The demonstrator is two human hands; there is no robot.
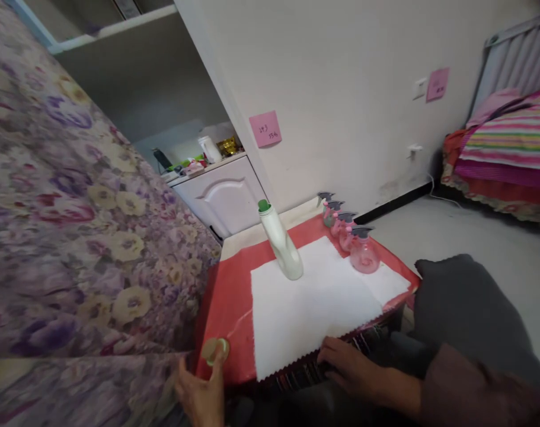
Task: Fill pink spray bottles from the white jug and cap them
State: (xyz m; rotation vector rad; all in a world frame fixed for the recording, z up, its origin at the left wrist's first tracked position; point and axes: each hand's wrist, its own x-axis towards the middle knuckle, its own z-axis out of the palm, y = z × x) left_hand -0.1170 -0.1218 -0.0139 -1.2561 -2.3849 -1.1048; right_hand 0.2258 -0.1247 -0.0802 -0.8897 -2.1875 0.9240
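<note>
Near the front left corner of the red-covered table point(227, 302), my left hand point(202, 391) has its thumb and fingers spread. Its thumb tip overlaps a small round pale-green thing point(211, 350), perhaps a lid or tape roll; the kind is unclear. My right hand point(347, 365) rests at the table's front edge, fingers stretched loosely, with nothing visible in it. Between and beyond both hands, a white cloth or sheet point(305, 308) with zigzag edges covers the tabletop. On it a pale-green bottle point(281, 246) with a green top stands upright.
Several pink spray bottles point(364, 256) with grey heads line the table's right side. A floral curtain point(118, 237) hangs close on the left. Behind are a white cabinet point(225, 198) and wall. A dark grey cushion-like thing point(465, 302) lies right; farther off is a bed point(510, 142).
</note>
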